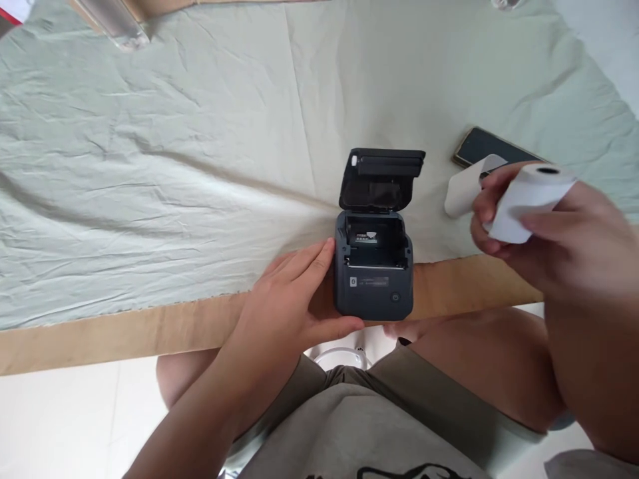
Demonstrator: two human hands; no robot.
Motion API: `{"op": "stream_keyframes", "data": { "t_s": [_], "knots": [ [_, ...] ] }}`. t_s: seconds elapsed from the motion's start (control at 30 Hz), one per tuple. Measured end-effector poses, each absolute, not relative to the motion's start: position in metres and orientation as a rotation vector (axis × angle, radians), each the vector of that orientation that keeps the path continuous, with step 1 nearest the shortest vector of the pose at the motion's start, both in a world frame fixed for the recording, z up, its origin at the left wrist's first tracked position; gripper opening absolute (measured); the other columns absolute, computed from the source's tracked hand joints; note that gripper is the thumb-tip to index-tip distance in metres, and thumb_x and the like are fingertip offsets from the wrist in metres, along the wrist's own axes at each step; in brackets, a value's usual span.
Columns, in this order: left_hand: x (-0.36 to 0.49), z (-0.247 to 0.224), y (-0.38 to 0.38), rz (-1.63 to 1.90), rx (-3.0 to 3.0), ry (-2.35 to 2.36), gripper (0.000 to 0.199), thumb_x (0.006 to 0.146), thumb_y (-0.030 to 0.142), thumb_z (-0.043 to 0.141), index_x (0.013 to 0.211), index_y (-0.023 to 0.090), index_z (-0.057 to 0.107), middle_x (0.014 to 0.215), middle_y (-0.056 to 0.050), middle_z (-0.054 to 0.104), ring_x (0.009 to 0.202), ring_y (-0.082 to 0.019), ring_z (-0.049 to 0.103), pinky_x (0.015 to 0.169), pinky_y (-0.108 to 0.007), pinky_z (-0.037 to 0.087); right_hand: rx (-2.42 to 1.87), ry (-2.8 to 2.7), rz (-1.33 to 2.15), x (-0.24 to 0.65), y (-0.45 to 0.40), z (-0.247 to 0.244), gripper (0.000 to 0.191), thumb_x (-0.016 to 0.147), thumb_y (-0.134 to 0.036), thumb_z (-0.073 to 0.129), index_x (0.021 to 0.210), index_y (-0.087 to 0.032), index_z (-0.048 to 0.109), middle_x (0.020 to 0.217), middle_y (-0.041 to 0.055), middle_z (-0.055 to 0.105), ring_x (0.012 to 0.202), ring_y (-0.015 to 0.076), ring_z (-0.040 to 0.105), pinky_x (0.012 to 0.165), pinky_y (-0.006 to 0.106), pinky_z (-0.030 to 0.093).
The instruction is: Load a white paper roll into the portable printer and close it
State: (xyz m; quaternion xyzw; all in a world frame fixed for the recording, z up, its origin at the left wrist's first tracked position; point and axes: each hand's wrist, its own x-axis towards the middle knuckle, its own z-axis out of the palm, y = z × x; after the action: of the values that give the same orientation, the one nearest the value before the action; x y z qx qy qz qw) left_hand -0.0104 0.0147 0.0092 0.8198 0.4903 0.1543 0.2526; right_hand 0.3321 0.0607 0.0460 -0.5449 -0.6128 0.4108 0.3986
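Note:
A dark blue-grey portable label printer (374, 296) rests at the table's front edge with its black lid (377, 189) raised. Its roll compartment shows no roll, and a small printed sticker is on the inner wall. My left hand (294, 293) grips the printer from the left, fingers along its side and thumb at the front edge. Off to the right, above the table, my right hand (564, 226) is closed around a white paper roll (529, 199) with a dark core hole at its top end. That hand is slightly blurred.
Behind my right hand lie a dark smartphone (494, 148) and a white rounded object (466, 189), partly hidden. A wrinkled pale green cloth (200, 166) covers the table, whose brown edge (124, 332) shows in front. A clear plastic piece (120, 26) is at the back left.

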Motion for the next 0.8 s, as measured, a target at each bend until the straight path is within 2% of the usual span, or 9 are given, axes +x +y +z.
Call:
{"op": "stream_keyframes", "data": {
  "t_s": [0.13, 0.27, 0.33, 0.43, 0.53, 0.6, 0.67, 0.73, 0.8],
  "knots": [
    [-0.012, 0.008, 0.015, 0.451, 2.292, 1.323, 0.102, 0.096, 0.064, 0.087, 0.180, 0.031, 0.040, 0.167, -0.011, 0.069, 0.145, -0.039, 0.072, 0.121, -0.054, 0.062, -1.446, -1.894, 0.739, 0.319, 0.055, 0.027, 0.035, 0.098, -0.056, 0.080, 0.092, -0.028, 0.059, 0.074, -0.0002, 0.061, 0.059, 0.0173, 0.054, 0.055, 0.037, 0.043],
    [-0.013, 0.005, 0.014, 0.480, 2.364, 1.283, 0.104, 0.100, 0.063, 0.082, 0.184, 0.033, 0.029, 0.165, -0.012, 0.070, 0.141, -0.039, 0.075, 0.118, -0.053, 0.065, -1.434, -2.121, 0.528, 0.315, 0.044, 0.026, 0.039, 0.105, -0.058, 0.070, 0.085, -0.029, 0.055, 0.067, -0.0010, 0.055, 0.057, 0.0188, 0.050, 0.053, 0.036, 0.035],
    [-0.013, 0.005, 0.014, 0.477, 2.359, 1.277, 0.104, 0.102, 0.065, 0.079, 0.185, 0.035, 0.024, 0.165, -0.012, 0.069, 0.141, -0.040, 0.075, 0.117, -0.055, 0.065, -1.450, -2.122, 0.458, 0.317, 0.040, 0.025, 0.036, 0.106, -0.058, 0.070, 0.088, -0.030, 0.057, 0.066, -0.0011, 0.056, 0.057, 0.0200, 0.052, 0.053, 0.037, 0.037],
    [-0.015, 0.004, 0.014, 0.475, 2.346, 1.276, 0.106, 0.103, 0.070, 0.075, 0.187, 0.037, 0.019, 0.167, -0.013, 0.068, 0.142, -0.044, 0.074, 0.118, -0.060, 0.065, -1.461, -2.119, 0.366, 0.317, 0.042, 0.019, 0.027, 0.105, -0.057, 0.073, 0.101, -0.032, 0.065, 0.085, 0.0026, 0.073, 0.075, 0.0251, 0.070, 0.062, 0.041, 0.052],
    [-0.016, 0.005, 0.015, 0.472, 2.376, 1.272, 0.104, 0.107, 0.077, 0.065, 0.188, 0.035, 0.017, 0.166, -0.015, 0.069, 0.142, -0.044, 0.075, 0.117, -0.061, 0.066, -1.440, -2.129, 0.319, 0.310, 0.046, 0.009, 0.017, 0.108, -0.046, 0.073, 0.117, -0.032, 0.071, 0.106, 0.0039, 0.083, 0.094, 0.0264, 0.080, 0.075, 0.040, 0.062],
    [-0.016, 0.005, 0.016, 0.487, 2.386, 1.265, 0.101, 0.108, 0.081, 0.060, 0.188, 0.035, 0.018, 0.165, -0.015, 0.070, 0.141, -0.043, 0.076, 0.115, -0.060, 0.067, -1.408, -2.147, 0.287, 0.305, 0.047, 0.006, 0.023, 0.108, -0.036, 0.072, 0.131, -0.033, 0.071, 0.115, 0.0030, 0.085, 0.101, 0.0259, 0.082, 0.080, 0.038, 0.065],
    [-0.015, 0.005, 0.016, 0.503, 2.377, 1.260, 0.100, 0.108, 0.081, 0.060, 0.188, 0.036, 0.020, 0.164, -0.014, 0.071, 0.140, -0.042, 0.076, 0.114, -0.059, 0.068, -1.391, -2.194, 0.258, 0.305, 0.045, 0.007, 0.037, 0.108, -0.033, 0.071, 0.144, -0.033, 0.067, 0.122, 0.0030, 0.084, 0.104, 0.0264, 0.083, 0.081, 0.039, 0.066],
    [-0.014, 0.005, 0.015, 0.521, 2.369, 1.256, 0.099, 0.108, 0.078, 0.061, 0.188, 0.035, 0.020, 0.163, -0.014, 0.072, 0.139, -0.042, 0.077, 0.114, -0.057, 0.068, -1.412, -2.172, 0.205, 0.315, 0.042, 0.010, 0.040, 0.107, -0.039, 0.073, 0.146, -0.032, 0.068, 0.124, 0.0050, 0.083, 0.106, 0.0283, 0.082, 0.082, 0.043, 0.066],
    [-0.013, 0.004, 0.014, 0.525, 2.363, 1.254, 0.099, 0.109, 0.077, 0.062, 0.188, 0.033, 0.020, 0.161, -0.015, 0.072, 0.139, -0.041, 0.077, 0.115, -0.056, 0.067, -1.434, -1.996, 0.102, 0.333, 0.043, 0.013, 0.036, 0.102, -0.050, 0.079, 0.132, -0.030, 0.075, 0.119, 0.0078, 0.081, 0.102, 0.0296, 0.079, 0.082, 0.048, 0.064]
  ]
}}
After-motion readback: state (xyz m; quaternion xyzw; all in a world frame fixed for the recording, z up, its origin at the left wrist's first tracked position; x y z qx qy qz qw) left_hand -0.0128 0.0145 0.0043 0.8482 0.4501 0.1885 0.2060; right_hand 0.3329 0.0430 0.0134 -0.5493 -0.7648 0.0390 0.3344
